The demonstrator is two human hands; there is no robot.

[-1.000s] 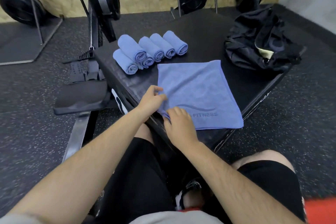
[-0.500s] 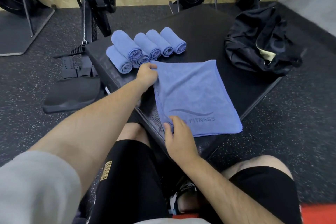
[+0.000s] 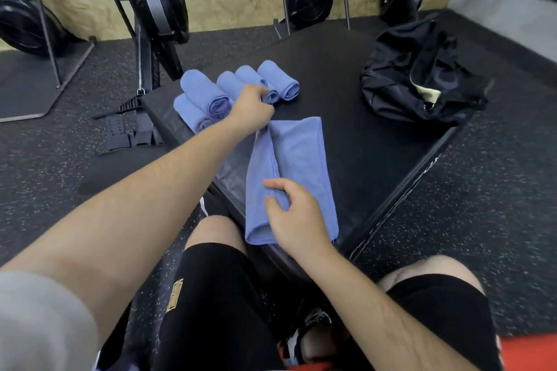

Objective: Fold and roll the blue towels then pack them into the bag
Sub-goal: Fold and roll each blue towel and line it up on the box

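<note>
1. Now the blue towel (image 3: 304,159) lies folded into a long narrow strip on the black worktop (image 3: 361,141). Its near end is at the worktop's edge. The rolled towels (image 3: 208,93) sit just beyond it, and the black bag (image 3: 416,81) is well apart.
2. Both hands are clamped on it: the left hand (image 3: 251,113) grips the far corner, and the right hand (image 3: 297,217) pinches the hemmed edge near the close end.
3. Half a second ago it lay spread flat with its print showing; that print is now hidden.

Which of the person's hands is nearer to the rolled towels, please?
Left. The left hand grips the folded towel beside the rolled towels; the right hand pinches its near end.
</note>
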